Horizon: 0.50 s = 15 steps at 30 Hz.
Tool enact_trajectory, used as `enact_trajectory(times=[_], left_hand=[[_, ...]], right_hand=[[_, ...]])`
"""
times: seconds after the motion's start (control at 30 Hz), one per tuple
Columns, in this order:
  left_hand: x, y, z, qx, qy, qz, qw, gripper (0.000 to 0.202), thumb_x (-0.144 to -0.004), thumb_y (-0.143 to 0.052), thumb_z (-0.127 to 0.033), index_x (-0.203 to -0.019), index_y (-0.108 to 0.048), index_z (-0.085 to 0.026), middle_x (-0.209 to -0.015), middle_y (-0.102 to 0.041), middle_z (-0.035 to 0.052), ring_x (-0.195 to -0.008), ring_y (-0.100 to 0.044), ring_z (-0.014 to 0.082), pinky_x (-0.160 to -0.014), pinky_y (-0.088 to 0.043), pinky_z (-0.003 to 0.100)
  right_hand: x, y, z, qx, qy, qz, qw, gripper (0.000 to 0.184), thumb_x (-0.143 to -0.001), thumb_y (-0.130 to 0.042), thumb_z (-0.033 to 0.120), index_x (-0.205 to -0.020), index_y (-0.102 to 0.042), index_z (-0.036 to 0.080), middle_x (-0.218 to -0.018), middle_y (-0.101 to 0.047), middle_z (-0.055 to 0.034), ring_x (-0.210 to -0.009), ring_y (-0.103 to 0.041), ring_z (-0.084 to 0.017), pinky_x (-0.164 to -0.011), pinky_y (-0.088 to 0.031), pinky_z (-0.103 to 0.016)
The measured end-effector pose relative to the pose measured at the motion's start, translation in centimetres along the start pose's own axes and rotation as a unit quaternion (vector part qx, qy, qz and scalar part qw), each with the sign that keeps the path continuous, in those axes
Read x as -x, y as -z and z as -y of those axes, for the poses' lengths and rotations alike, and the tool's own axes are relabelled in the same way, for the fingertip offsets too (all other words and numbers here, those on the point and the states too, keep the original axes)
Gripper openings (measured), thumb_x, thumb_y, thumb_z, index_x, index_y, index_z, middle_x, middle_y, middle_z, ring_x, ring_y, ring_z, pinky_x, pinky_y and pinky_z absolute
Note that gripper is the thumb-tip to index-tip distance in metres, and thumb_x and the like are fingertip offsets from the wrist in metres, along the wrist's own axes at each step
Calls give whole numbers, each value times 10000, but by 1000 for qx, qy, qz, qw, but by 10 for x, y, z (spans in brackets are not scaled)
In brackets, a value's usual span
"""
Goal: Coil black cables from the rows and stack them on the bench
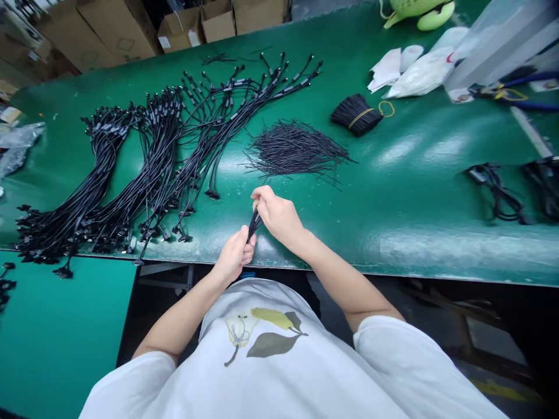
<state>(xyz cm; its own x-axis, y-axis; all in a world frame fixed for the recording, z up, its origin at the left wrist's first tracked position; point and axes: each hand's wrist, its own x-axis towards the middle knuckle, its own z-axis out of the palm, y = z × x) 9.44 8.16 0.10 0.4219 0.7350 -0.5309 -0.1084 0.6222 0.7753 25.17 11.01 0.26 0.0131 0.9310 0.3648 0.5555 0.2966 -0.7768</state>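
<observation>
Firstly, at about nine to ten o'clock from the hands, long heaps of black cables (pixel 131 169) with small connectors lie fanned out over the green table (pixel 414 192). Cardboard boxes (pixel 183 26) stand behind the table at eleven o'clock.

Near the front edge of the table, the left hand (pixel 234 254) is closed to a fist around the lower end of a short black bundle (pixel 254 223). What the strands exactly are I cannot tell; they look like thin wires or ties. The bundle runs slanted up toward one o'clock into the right hand (pixel 278 216), whose fingers are curled and pinch its upper end. So the bundle hangs between both hands, just above the table edge, and touches nothing else.

At twelve o'clock, a little beyond the right hand, is a loose pile of thin black strands (pixel 297 150). At one o'clock is a tied bunch (pixel 356 114) with a yellow rubber band (pixel 386 108) beside it, then white bags (pixel 419 73). At three o'clock lie coiled cables (pixel 498 195).

In my judgement, the work goes well if the left fist grips firm and low while the right fingers draw the strands straight. Then the ends are level and none slips out.
</observation>
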Motion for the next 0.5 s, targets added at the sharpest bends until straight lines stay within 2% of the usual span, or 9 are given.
enact_trajectory(times=[0.1, 0.23, 0.27, 0.33, 0.37, 0.4, 0.43, 0.47, 0.5], left_hand=[[-7, -7, 2, 13, -7, 6, 1000, 523, -728, -672, -640, -721, -498, -147, -512, -183, -121, -390, -125, 8, -351, -115, 123], [-14, -15, -2, -1, -46, 5, 999, 493, -757, -653, -624, -751, -509, -153, -521, -184, -119, -391, -126, 17, -351, -133, 128], [-17, -17, -3, -29, -62, 2, 998, 488, -776, -627, -628, -739, -506, -157, -514, -211, -112, -390, -156, 23, -354, -158, 135], [-23, -22, -2, -148, -85, 25, 985, 485, -819, -569, -624, -685, -504, -163, -519, -368, -62, -424, -319, 52, -392, -291, 163], [-25, -23, 0, -225, -92, 51, 969, 473, -836, -546, -613, -690, -538, -163, -577, -489, -15, -498, -443, 84, -470, -402, 194], [-28, -24, 2, -290, -104, 76, 948, 442, -837, -547, -598, -749, -592, -167, -703, -604, 33, -628, -558, 127, -599, -493, 241], [-29, -23, 3, -342, -115, 99, 927, 414, -838, -550, -579, -844, -638, -175, -871, -673, 72, -797, -624, 172, -760, -527, 298], [-29, -21, 4, -378, -119, 121, 910, 407, -838, -553, -560, -973, -657, -190, -1039, -684, 90, -959, -635, 209, -907, -501, 351], [-29, -19, 5, -396, -117, 136, 901, 427, -837, -555, -545, -1082, -645, -207, -1156, -667, 95, -1074, -616, 234, -1000, -455, 392]], right_hand=[[-3, 0, -8, -85, -61, -15, 994, 184, -949, -386, 311, -1028, -510, 201, -750, -627, -8, -628, -595, -131, -671, -458, -244], [15, 2, -9, -270, -134, -34, 953, 458, -877, -538, 498, -1207, -441, 196, -1027, -636, -63, -709, -622, -119, -668, -511, -241], [24, 1, -7, -295, -144, -20, 944, 466, -884, -524, 515, -1214, -454, 193, -1029, -637, -65, -721, -628, -119, -668, -520, -239], [40, 2, -7, -319, -165, 51, 932, 414, -943, -420, 516, -1149, -528, 175, -868, -652, -43, -665, -627, -119, -629, -525, -236], [47, 5, -11, -312, -178, 79, 930, 411, -972, -359, 497, -1095, -562, 162, -780, -643, -29, -608, -614, -115, -592, -519, -231], [52, 11, -18, -275, -197, 82, 937, 421, -994, -310, 470, -1036, -586, 155, -723, -633, -18, -559, -599, -107, -559, -509, -223], [57, 23, -28, -210, -222, 56, 951, 424, -1006, -287, 442, -980, -598, 154, -700, -630, -13, -536, -590, -102, -545, -502, -216], [62, 41, -40, -122, -251, 5, 960, 404, -1008, -295, 414, -934, -597, 156, -701, -633, -13, -534, -589, -100, -550, -500, -214], [67, 64, -55, -28, -279, -54, 958, 363, -1004, -326, 387, -901, -590, 160, -714, -638, -17, -549, -593, -103, -569, -502, -218]])
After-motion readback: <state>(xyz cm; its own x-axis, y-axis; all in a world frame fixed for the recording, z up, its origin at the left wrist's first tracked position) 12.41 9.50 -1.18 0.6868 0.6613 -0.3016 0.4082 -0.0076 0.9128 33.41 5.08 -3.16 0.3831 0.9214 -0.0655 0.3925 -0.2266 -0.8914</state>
